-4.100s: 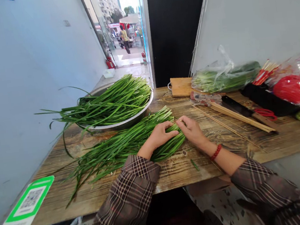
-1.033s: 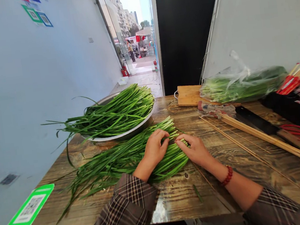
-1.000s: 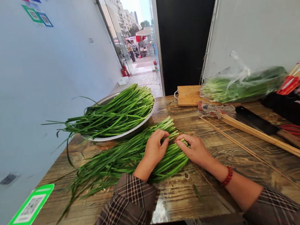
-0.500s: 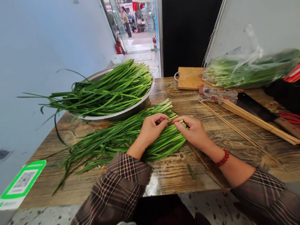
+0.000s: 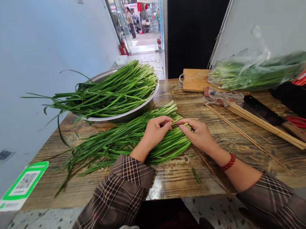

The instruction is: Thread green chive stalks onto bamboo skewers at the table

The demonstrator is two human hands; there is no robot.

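A loose pile of garlic chives (image 5: 112,145) lies on the wooden table, pale stem ends to the right. Over those ends, my left hand (image 5: 157,130) is closed in a pinch on chive stems. Close beside it, my right hand (image 5: 198,133), with a red bead bracelet at the wrist, pinches the tips of the stems between thumb and fingers. What exactly sits between the fingertips is partly hidden. Below my right hand a thin brown stick (image 5: 209,167) slants toward the table's front edge; whether it is held cannot be made out. A short green leaf piece (image 5: 196,175) lies nearby.
Behind the pile stands a metal basin (image 5: 130,114) heaped with chives. To the right are bamboo skewers (image 5: 268,124), a cleaver (image 5: 264,110), red-handled scissors (image 5: 303,124), a cutting board (image 5: 195,79) and a plastic bag of greens (image 5: 259,70). A QR-code card (image 5: 22,186) lies at left.
The whole view has shifted very slightly. My hands keep the same pinch at the stem ends, with hardly any movement, and the chives lie as before.
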